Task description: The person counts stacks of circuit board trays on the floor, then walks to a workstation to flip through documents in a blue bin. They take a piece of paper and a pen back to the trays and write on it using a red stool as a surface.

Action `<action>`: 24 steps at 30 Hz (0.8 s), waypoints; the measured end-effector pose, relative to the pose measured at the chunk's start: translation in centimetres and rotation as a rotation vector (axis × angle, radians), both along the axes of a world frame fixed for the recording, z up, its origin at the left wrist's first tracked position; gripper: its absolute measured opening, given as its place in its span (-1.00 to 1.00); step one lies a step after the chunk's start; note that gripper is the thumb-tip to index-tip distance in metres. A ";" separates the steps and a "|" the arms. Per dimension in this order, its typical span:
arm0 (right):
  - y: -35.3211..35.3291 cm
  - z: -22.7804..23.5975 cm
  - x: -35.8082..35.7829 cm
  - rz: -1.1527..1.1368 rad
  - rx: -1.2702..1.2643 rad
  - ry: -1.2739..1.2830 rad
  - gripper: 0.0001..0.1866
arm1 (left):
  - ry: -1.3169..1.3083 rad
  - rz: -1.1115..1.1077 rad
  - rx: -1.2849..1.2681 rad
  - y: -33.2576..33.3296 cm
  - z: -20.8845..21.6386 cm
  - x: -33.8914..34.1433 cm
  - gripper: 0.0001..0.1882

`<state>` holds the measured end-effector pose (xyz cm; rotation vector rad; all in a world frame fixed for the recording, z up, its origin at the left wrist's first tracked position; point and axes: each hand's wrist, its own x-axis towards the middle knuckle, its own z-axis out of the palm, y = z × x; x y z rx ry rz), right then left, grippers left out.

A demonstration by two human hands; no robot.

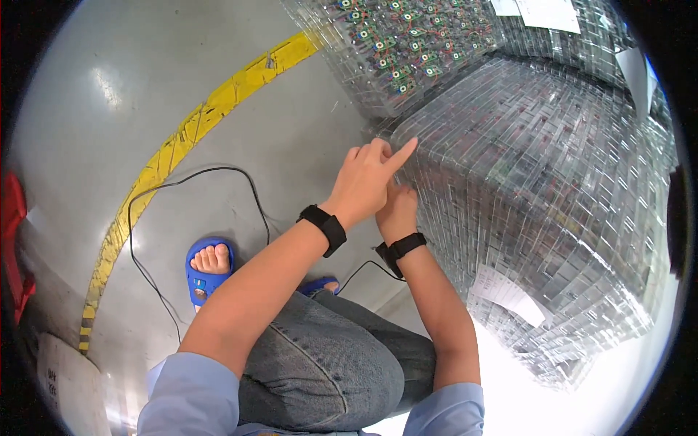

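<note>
While the left hand (362, 182) sticks one finger out in the head view, its other fingers curl by the corner of a big, boxy stack of clear, shiny plastic trays (523, 152) on the right. The right hand (399, 216) is close beside it, partly hidden. I can't tell if either pinches anything.

worn yellow tape (187, 134) runs across the shiny grey floor (145, 73).

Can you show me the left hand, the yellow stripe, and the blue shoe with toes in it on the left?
Left hand (361, 183): head view, back of the hand.
Yellow stripe (173, 154): head view, middle of its curve.
Blue shoe (218, 280): head view, its strap.
</note>
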<state>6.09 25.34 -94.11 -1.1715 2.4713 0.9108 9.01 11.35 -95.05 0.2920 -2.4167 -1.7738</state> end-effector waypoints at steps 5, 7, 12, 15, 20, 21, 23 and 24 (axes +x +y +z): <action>0.0 -0.8 -0.1 -0.001 0.209 0.001 -0.46 | -0.013 -0.052 -0.022 -0.4 0.1 0.0 -0.25; 0.0 -0.4 0.1 0.020 0.102 0.037 -0.63 | 0.008 -0.036 -0.032 -0.2 0.7 0.0 -0.24; -0.7 -0.1 0.0 -0.012 0.097 0.014 -0.74 | 0.045 -0.015 -0.038 0.4 1.5 0.1 -0.23; -1.4 0.5 0.0 0.012 0.128 0.011 -0.76 | 0.042 -0.018 -0.088 0.8 1.4 0.4 -0.21; -1.4 0.6 0.0 -0.038 0.131 -0.009 -0.75 | 0.060 0.017 -0.164 1.0 2.0 0.2 -0.19; -1.0 0.3 -0.1 -0.038 0.128 -0.004 -0.75 | 0.063 0.023 -0.142 1.1 2.2 0.2 -0.19; -0.7 0.2 -0.1 -0.049 -0.062 -0.028 -0.68 | 0.065 -0.003 -0.136 1.0 2.9 0.4 -0.19; -0.4 0.1 -0.1 -0.055 -0.155 -0.039 -0.64 | 0.065 -0.027 -0.127 1.0 3.2 0.4 -0.18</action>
